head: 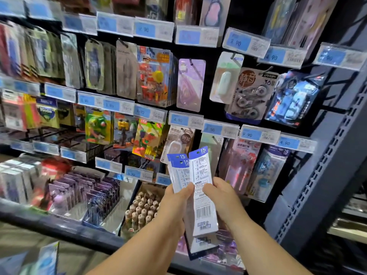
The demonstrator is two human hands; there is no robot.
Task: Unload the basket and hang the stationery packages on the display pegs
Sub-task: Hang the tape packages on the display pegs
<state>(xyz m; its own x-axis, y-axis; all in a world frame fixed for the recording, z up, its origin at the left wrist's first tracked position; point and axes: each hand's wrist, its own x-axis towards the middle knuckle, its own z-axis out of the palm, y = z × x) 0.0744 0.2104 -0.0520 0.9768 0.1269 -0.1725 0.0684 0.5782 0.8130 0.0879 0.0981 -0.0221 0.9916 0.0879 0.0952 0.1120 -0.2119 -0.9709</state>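
Note:
I hold up three long white ruler packages with blue "15 cm" headers [198,171], fanned out in front of the display wall. My left hand [174,205] grips the two left packs, its thumb across their fronts. My right hand [222,199] pinches the front, rightmost pack at its middle. The packs' lower ends hang below my hands. Behind them the pegs carry hanging stationery packages, with a dark gap [198,135] between a correction-tape pack [178,139] and a pale green pack [212,143]. The basket is not clearly visible.
Blue price tags [185,120] line every peg row. Below, a shelf holds trays of purple packs [89,193] and a box of small figurine pens [143,207]. A dark metal upright [321,171] stands at the right. Blurred blue-white packs [49,259] lie at the bottom left.

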